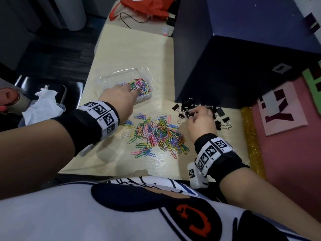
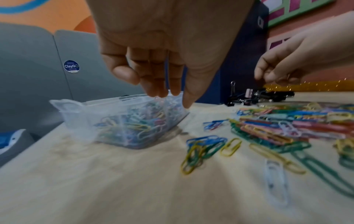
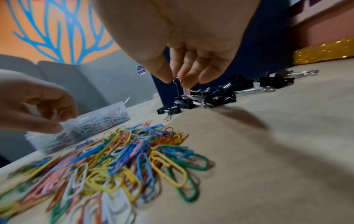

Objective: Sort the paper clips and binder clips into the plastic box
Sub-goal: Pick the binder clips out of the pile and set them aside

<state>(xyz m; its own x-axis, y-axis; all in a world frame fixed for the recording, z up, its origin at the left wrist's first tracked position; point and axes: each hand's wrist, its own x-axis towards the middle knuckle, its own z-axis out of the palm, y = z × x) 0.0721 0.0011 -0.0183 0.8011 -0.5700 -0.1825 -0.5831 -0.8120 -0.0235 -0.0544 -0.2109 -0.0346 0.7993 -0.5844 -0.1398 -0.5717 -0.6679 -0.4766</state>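
Observation:
A clear plastic box [image 1: 111,78] at the table's left middle holds coloured paper clips in its right end. My left hand [image 1: 133,90] hovers over that end, fingers [image 2: 159,91] pointing down and loosely straight, with nothing seen in them. A loose heap of coloured paper clips [image 1: 159,134] lies in the middle of the table. Black binder clips [image 1: 222,120] are piled to the right, against a dark box. My right hand [image 3: 175,80] pinches the wire handle of one binder clip [image 3: 177,87] at the left side of that pile.
A tall dark blue box [image 1: 225,58] stands behind the binder clips. White tissue [image 1: 43,105] lies on a black chair to the left of the table. An orange bag [image 1: 147,6] and a cable sit at the far end. A pink board [image 1: 286,110] lies right of the table.

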